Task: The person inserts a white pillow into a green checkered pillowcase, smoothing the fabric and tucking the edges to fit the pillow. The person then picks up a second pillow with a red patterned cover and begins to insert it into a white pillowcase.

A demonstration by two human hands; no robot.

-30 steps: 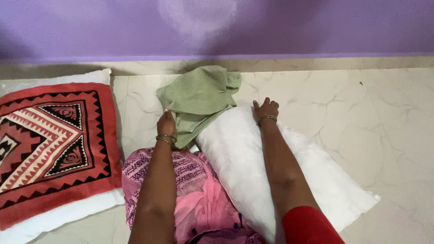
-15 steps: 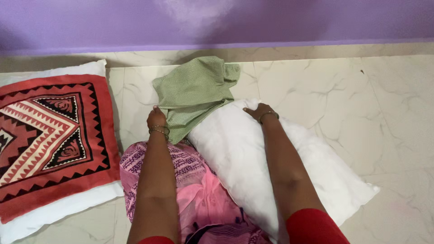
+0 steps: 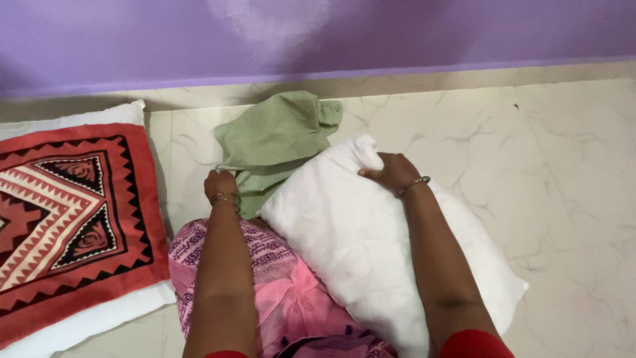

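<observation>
We see the left hand [image 3: 220,185] closed on the near edge of the green checked cover [image 3: 273,140], fingers curled into the cloth at its lower left corner. The cover lies crumpled on the marble floor [image 3: 563,172], its far end close to the base of the purple wall [image 3: 430,33]. The right hand [image 3: 389,172] grips the top corner of the bare white pillow [image 3: 371,245], fingers pinched into the stuffing so the corner bunches up. The pillow lies diagonally, upper end touching the cover's right edge and partly over it, lower end running to the right of our lap; its inner long edge rests against the pink patterned clothing [image 3: 278,278]. Both wrists carry thin bangles.

On the left, the red patterned cushion [image 3: 73,212] sits on a white pillow beneath it, right edge just beside the pink clothing, and a narrow strip of floor lies between the cushion and the green cover. To the right of the white pillow we have bare floor out to the frame edge, and a clear band of floor between the pillow's top corner and the wall.
</observation>
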